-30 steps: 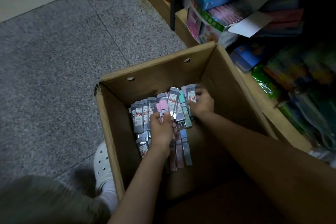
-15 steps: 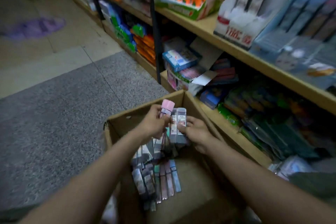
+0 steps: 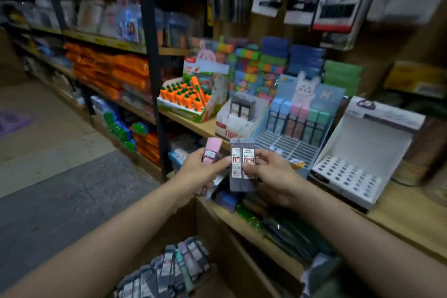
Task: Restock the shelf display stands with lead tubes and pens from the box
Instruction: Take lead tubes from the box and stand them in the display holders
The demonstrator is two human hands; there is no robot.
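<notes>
Bare forearms, no sleeves visible

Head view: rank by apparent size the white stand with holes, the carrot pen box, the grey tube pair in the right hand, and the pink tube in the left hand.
1. White stand with holes
2. Carrot pen box, though it stands farther back, so this is unsure
3. Grey tube pair, held by the right hand
4. Pink tube, held by the left hand
</notes>
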